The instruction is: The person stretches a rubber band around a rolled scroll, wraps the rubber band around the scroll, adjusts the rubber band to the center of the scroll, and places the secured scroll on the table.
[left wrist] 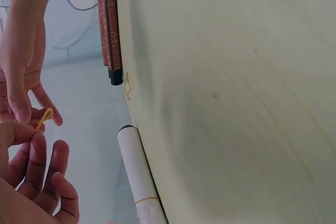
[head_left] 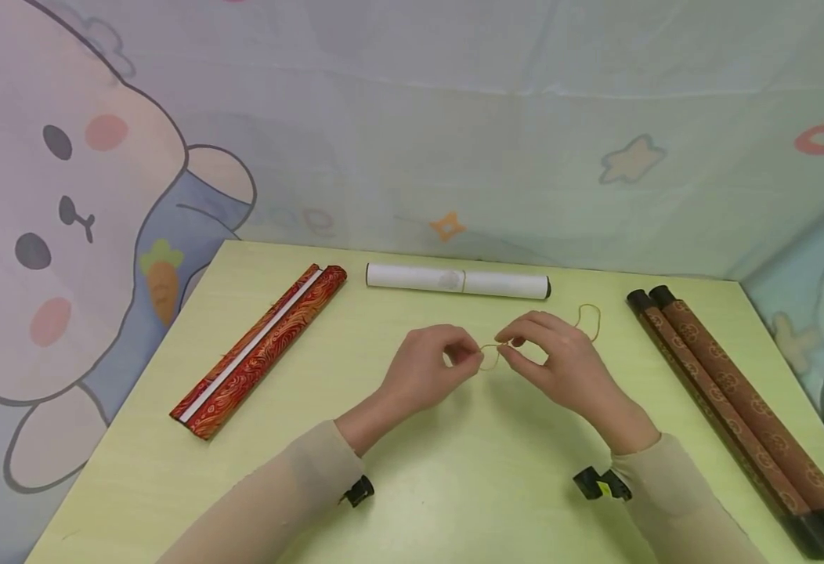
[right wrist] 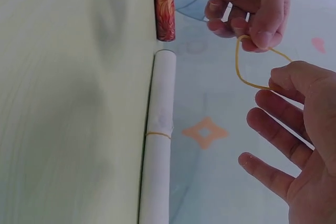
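Head view: from above, facing forward and down, taking in most of the counter [head_left: 440, 501] and backdrop [head_left: 419, 117]. Left wrist view: close at the left hand [left wrist: 34, 182], turned sideways, apparently low across the counter. Right wrist view: likewise at the right hand [right wrist: 323, 124]. Both wrist views share the white roll [left wrist: 138, 166] and yellow cord [right wrist: 237, 61].
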`<action>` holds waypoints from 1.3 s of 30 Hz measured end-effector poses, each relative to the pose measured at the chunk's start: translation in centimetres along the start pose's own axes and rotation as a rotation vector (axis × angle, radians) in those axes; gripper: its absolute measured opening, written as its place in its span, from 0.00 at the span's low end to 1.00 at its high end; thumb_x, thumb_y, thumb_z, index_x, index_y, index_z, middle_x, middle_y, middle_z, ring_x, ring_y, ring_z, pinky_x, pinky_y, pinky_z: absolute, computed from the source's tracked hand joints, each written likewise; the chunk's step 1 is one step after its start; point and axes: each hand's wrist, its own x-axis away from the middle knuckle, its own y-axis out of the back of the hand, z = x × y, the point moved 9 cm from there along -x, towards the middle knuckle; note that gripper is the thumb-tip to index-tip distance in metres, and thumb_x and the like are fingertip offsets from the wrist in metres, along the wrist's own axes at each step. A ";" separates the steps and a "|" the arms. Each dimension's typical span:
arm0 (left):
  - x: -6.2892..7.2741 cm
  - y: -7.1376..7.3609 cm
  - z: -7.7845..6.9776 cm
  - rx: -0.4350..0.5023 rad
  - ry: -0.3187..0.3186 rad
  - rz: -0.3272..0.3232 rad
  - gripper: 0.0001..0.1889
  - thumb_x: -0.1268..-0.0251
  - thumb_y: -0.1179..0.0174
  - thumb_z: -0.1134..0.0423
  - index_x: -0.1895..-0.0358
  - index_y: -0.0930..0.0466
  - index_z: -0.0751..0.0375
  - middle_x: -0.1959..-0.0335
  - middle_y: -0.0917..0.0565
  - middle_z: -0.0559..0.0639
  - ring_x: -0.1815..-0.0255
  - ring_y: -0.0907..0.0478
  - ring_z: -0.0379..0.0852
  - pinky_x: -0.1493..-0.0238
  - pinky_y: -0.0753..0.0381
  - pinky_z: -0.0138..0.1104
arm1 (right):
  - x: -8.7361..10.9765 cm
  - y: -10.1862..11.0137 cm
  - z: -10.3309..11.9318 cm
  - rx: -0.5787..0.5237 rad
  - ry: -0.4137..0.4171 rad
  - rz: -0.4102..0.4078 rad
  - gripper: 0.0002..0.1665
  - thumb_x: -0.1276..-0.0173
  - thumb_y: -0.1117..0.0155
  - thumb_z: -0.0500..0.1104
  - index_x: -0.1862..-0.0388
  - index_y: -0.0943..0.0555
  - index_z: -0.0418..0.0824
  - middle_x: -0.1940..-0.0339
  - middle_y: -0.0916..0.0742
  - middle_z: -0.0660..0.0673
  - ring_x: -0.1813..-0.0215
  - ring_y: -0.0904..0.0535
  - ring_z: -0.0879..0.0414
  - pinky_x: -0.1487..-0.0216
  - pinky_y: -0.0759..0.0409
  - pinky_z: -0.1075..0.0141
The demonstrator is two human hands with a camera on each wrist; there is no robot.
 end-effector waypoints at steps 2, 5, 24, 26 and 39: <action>0.0 0.0 0.1 0.032 0.006 0.004 0.04 0.27 0.32 0.65 0.62 0.10 0.53 0.68 0.13 0.40 0.66 0.18 0.35 0.58 0.18 0.34 | 0.1 -0.1 -0.1 -0.026 -0.012 0.000 0.15 0.40 0.20 0.29 0.59 0.11 0.45 0.61 0.11 0.52 0.61 0.15 0.57 0.57 0.20 0.72; -0.1 0.1 0.0 0.069 0.014 0.015 0.04 0.27 0.32 0.65 0.62 0.10 0.54 0.68 0.12 0.40 0.65 0.18 0.35 0.57 0.16 0.37 | 0.3 -0.3 -0.3 -0.070 -0.039 0.005 0.15 0.39 0.22 0.28 0.59 0.12 0.45 0.62 0.11 0.53 0.59 0.15 0.56 0.53 0.22 0.75; -0.3 0.3 1.0 0.092 0.043 0.001 0.04 0.28 0.32 0.64 0.62 0.10 0.53 0.69 0.12 0.41 0.66 0.18 0.36 0.58 0.18 0.35 | 1.3 -0.6 -1.6 -0.363 -0.255 0.033 0.14 0.29 0.30 0.28 0.56 0.12 0.46 0.59 0.10 0.47 0.52 0.15 0.60 0.42 0.19 0.72; -0.4 0.3 1.3 0.091 0.054 -0.003 0.04 0.28 0.32 0.64 0.62 0.09 0.53 0.69 0.12 0.41 0.66 0.18 0.36 0.58 0.18 0.35 | 1.4 -0.6 -1.7 -0.402 -0.277 0.025 0.11 0.28 0.30 0.28 0.56 0.12 0.44 0.59 0.10 0.46 0.53 0.15 0.61 0.42 0.19 0.73; -0.6 -0.5 1.8 0.091 0.087 0.017 0.03 0.28 0.32 0.63 0.61 0.09 0.53 0.69 0.13 0.40 0.66 0.18 0.37 0.60 0.18 0.34 | 1.8 -1.8 -2.4 -0.734 -0.448 -0.027 0.03 0.23 0.38 0.26 0.58 0.17 0.29 0.60 0.11 0.52 0.55 0.13 0.60 0.48 0.16 0.70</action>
